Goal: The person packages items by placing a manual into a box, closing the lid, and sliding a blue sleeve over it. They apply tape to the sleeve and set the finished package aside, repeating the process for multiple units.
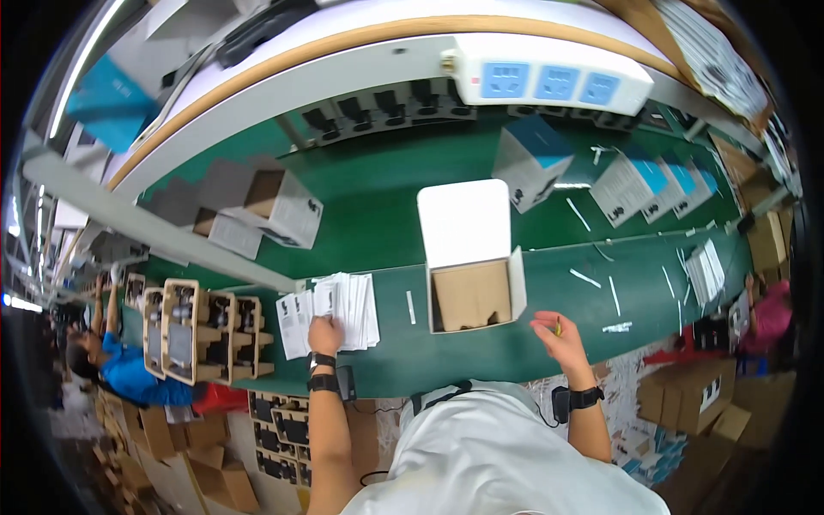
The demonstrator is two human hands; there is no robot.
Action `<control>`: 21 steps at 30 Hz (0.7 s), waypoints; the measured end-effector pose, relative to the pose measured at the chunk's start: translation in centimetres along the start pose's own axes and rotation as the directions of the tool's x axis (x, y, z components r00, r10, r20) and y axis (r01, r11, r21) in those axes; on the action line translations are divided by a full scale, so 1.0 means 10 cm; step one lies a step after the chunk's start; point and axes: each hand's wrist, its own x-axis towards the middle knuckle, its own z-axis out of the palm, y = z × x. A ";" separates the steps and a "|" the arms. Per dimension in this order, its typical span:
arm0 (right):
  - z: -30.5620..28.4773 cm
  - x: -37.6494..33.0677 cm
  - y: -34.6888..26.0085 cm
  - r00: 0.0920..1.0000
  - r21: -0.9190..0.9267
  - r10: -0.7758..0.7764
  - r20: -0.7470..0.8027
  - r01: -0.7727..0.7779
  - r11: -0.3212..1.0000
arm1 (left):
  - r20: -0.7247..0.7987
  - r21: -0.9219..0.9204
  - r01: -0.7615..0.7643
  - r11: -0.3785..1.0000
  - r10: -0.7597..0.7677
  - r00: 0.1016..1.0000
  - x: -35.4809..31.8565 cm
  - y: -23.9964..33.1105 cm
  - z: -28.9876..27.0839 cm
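Note:
My left hand (325, 336) is at the near edge of a fanned pile of white printed leaflets (354, 311), fingers closed on one of them. To the right, my right hand (562, 343) is held above the bench edge, fingers half curled. A small yellow-green thing (558, 328) shows between its fingers, too small to name. Between my hands stands a white carton (518, 292) with its lid (464, 223) raised away from me. A brown cardboard insert (472, 294) fills its inside, with dark gaps along the near side.
Closed white-and-blue boxes (532, 163) stand at the back right, and more boxes (287, 210) at the back left. Brown trays with dark devices (197, 330) are stacked at left. Paper strips (585, 278) litter the green bench. A power strip (549, 77) hangs overhead. Other people work at both sides.

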 end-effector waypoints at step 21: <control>0.09 -0.06 0.36 0.999 -0.325 -0.040 0.000 0.038 0.945 | -0.646 -0.361 -0.741 0.566 0.422 0.636 -0.84 2.78 -1.19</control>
